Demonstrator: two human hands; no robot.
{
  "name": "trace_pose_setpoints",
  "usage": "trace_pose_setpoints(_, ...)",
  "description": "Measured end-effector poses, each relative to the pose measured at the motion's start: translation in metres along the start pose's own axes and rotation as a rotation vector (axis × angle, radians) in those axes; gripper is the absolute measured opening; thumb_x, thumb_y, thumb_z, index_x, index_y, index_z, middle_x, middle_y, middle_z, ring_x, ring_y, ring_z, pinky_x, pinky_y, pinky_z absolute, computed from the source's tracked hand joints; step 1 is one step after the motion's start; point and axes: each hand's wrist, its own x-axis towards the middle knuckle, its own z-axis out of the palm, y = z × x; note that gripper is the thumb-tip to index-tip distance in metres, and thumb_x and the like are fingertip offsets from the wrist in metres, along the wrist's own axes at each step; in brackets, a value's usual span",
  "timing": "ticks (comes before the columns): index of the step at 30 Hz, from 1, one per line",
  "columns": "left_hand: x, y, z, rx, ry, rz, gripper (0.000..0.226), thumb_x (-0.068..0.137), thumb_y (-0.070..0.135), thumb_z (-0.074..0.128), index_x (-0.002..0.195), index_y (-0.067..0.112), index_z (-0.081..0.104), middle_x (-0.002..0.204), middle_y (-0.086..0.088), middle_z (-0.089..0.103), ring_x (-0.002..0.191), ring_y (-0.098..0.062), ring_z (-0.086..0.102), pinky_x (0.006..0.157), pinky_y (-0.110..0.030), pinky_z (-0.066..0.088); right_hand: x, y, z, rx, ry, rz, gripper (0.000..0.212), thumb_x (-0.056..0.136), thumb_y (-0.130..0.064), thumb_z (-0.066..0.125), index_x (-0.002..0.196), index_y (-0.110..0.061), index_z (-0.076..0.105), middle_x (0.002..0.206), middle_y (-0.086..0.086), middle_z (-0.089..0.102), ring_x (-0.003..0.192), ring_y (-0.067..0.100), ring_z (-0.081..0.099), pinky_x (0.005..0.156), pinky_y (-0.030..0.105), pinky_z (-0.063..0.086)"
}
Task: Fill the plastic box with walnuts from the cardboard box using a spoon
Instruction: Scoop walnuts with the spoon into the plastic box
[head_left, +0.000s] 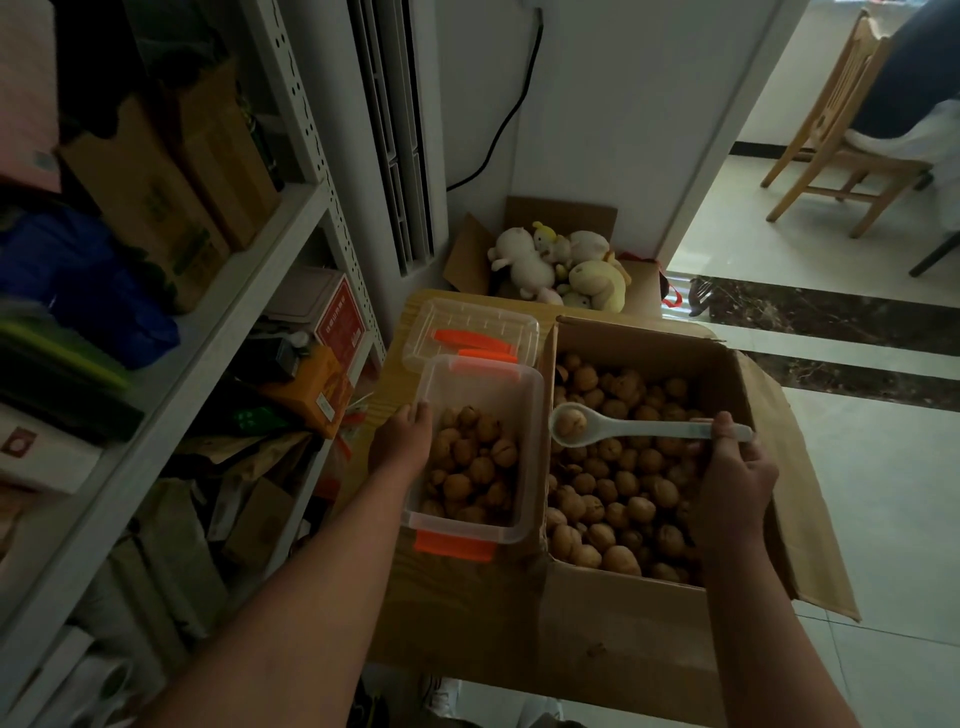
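Note:
A clear plastic box (530, 467) with orange latches stands on a wooden table, partly filled with walnuts (470, 467). My left hand (402, 441) grips its left wall. To its right an open cardboard box (623, 623) holds several walnuts (623, 493). My right hand (737, 483) holds the handle of a white spoon (644, 429) above the cardboard box. One walnut (571, 422) lies in the spoon's bowl, near the box's left wall and just right of the plastic box.
The clear lid (472, 332) with orange clips lies behind the plastic box. A metal shelf (249, 270) packed with boxes runs along the left. A carton of plush toys (561, 265) sits behind the table. A wooden chair (841, 135) stands far right.

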Motion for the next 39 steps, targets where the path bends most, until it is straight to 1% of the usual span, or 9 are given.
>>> trace_pose_setpoints(9,-0.001,0.0,0.0,-0.035,-0.009,-0.002,0.053,0.1,0.047,0.029,0.134,0.013,0.05,0.134,-0.012,0.053,0.12,-0.031,0.05,0.092,-0.037,0.039,-0.016,-0.013,0.027,-0.048,-0.483,-0.3,0.016,0.094,-0.025,0.051,0.086,-0.018,0.062,0.073,0.004,0.058,0.061,0.02,0.049,0.052,0.021,0.042)
trace_pose_setpoints(14,-0.001,0.001,-0.001,-0.021,-0.004,-0.011,0.054,0.1,0.047,0.029,0.135,0.012,0.049,0.136,-0.012,0.052,0.121,-0.031,0.049,0.091,-0.035,0.038,-0.01,-0.006,0.022,-0.004,-0.271,-0.293,0.021,0.098,-0.014,0.043,0.089,-0.004,0.059,0.069,-0.009,0.057,0.057,0.006,0.048,0.05,0.016,0.04)
trace_pose_setpoints(17,-0.001,0.002,0.0,-0.013,-0.007,-0.016,0.054,0.1,0.047,0.028,0.135,0.012,0.049,0.135,-0.012,0.052,0.121,-0.031,0.049,0.09,-0.035,0.038,0.0,-0.004,0.011,-0.06,-0.155,-0.296,0.022,0.1,-0.012,0.041,0.084,-0.011,0.057,0.059,-0.014,0.053,0.048,0.002,0.043,0.044,0.011,0.034)
trace_pose_setpoints(20,0.001,0.001,0.0,-0.021,-0.013,-0.02,0.055,0.1,0.048,0.029,0.135,0.012,0.05,0.135,-0.012,0.052,0.121,-0.032,0.049,0.091,-0.036,0.038,0.006,0.004,0.0,-0.158,-0.223,-0.33,0.02,0.097,-0.013,0.047,0.079,-0.012,0.056,0.06,-0.012,0.054,0.047,0.004,0.043,0.044,0.014,0.033)
trace_pose_setpoints(23,0.002,0.0,0.0,-0.024,-0.013,-0.012,0.054,0.1,0.047,0.029,0.134,0.012,0.05,0.135,-0.012,0.052,0.121,-0.032,0.049,0.091,-0.036,0.038,0.007,0.014,-0.003,-0.268,-0.37,-0.28,0.02,0.092,-0.018,0.052,0.072,-0.018,0.056,0.061,0.003,0.051,0.049,0.011,0.042,0.047,0.024,0.035)
trace_pose_setpoints(26,0.002,0.0,0.001,-0.013,-0.011,-0.006,0.054,0.1,0.047,0.028,0.134,0.012,0.05,0.135,-0.013,0.052,0.121,-0.032,0.049,0.092,-0.036,0.038,0.001,0.016,0.001,-0.328,-0.487,-0.147,0.019,0.093,-0.004,0.052,0.076,-0.01,0.058,0.061,0.007,0.048,0.049,0.012,0.039,0.047,0.027,0.034)
trace_pose_setpoints(29,0.001,0.001,0.001,-0.011,-0.009,-0.01,0.054,0.1,0.047,0.028,0.135,0.012,0.049,0.135,-0.013,0.052,0.121,-0.032,0.049,0.089,-0.035,0.037,0.001,0.02,0.005,-0.367,-0.534,-0.059,0.017,0.094,-0.006,0.051,0.08,-0.001,0.059,0.063,0.008,0.049,0.055,0.02,0.041,0.05,0.03,0.034)
trace_pose_setpoints(34,0.0,0.0,0.001,-0.015,-0.004,0.003,0.053,0.1,0.047,0.028,0.131,0.012,0.053,0.129,-0.013,0.056,0.115,-0.031,0.052,0.081,-0.032,0.035,0.001,0.031,0.004,-0.326,-0.442,0.093,0.023,0.096,-0.012,0.049,0.075,-0.006,0.057,0.063,0.01,0.047,0.054,0.023,0.04,0.05,0.03,0.034)
trace_pose_setpoints(39,-0.001,0.0,0.0,-0.014,-0.012,0.003,0.055,0.1,0.048,0.027,0.135,0.013,0.049,0.134,-0.012,0.053,0.12,-0.03,0.05,0.085,-0.034,0.037,0.006,0.023,-0.003,-0.198,-0.288,0.139,0.024,0.097,-0.017,0.048,0.076,-0.011,0.058,0.065,0.008,0.047,0.055,0.02,0.04,0.051,0.03,0.035)
